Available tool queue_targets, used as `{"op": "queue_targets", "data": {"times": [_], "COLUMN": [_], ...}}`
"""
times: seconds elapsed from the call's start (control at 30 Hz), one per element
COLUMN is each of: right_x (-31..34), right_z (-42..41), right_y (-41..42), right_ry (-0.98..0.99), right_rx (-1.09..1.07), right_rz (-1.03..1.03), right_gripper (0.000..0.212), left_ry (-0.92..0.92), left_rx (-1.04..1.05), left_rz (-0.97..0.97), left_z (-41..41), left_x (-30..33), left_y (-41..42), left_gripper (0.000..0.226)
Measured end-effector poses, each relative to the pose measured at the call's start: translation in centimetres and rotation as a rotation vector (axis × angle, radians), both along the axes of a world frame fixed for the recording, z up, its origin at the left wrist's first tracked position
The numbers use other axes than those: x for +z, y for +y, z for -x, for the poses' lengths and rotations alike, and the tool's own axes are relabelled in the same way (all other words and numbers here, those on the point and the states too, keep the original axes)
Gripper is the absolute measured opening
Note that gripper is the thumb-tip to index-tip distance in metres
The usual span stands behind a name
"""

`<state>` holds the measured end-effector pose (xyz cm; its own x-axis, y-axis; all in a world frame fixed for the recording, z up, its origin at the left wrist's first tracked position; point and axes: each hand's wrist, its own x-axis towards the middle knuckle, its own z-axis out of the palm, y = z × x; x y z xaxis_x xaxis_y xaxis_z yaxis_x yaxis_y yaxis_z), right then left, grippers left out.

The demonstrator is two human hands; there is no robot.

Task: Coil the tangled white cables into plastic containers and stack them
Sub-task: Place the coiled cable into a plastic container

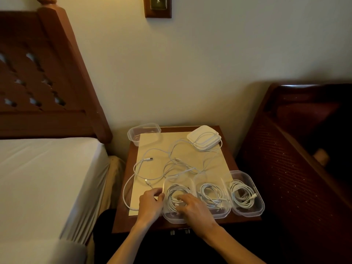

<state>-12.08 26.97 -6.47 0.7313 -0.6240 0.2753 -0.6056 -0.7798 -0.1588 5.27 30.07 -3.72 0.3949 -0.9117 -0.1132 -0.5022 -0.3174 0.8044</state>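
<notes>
Three containers filled, one empty, nothing stacked yet.
Right hand [192,204] presses the coil into the leftmost container [178,218]; left hand [150,201] pinches its rim. Beyond it, tangled cables [171,162] remain, empty container [143,132] farther back.

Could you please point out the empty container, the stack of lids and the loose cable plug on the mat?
empty container [133,134]: head view, left wall.
stack of lids [202,131]: head view, top lid.
loose cable plug [149,159]: head view, connector body.

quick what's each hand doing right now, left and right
Left hand: fingers curled at the left wall of the leftmost container; whether it grips the wall or a cable cannot be told.
Right hand: open, fingers spread, pressing the coiled cable down inside it.
</notes>
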Motion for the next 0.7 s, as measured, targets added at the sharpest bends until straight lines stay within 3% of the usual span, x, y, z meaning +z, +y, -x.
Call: {"op": "queue_targets", "data": {"times": [0.37, 0.5, 0.57, 0.7], "right_x": [0.4, 0.8, 0.9, 0.9], "right_z": [0.3, 0.6, 0.8, 1.2], "right_y": [-0.9, -1.8, -2.1, -1.7], "right_ry": [-0.039, -0.047, -0.050, -0.166], "right_rx": [0.035, -0.017, -0.020, 0.024], "right_rz": [-0.008, -0.034, -0.053, -0.116], "right_gripper": [0.006, 0.025, 0.025, 0.007], "left_ry": [0.055, 0.084, 0.099, -0.167], "left_rx": [0.034, 0.013, -0.013, 0.061], "left_rz": [0.017, 0.026, 0.014, 0.029], "left_z": [0.7, 1.0, 0.9, -0.2], "left_x": [-0.3, 0.2, 0.1, -0.3], "left_y": [-0.6, -1.5, -1.8, -1.5], "left_gripper": [0.015, 0.016, 0.014, 0.021]}}
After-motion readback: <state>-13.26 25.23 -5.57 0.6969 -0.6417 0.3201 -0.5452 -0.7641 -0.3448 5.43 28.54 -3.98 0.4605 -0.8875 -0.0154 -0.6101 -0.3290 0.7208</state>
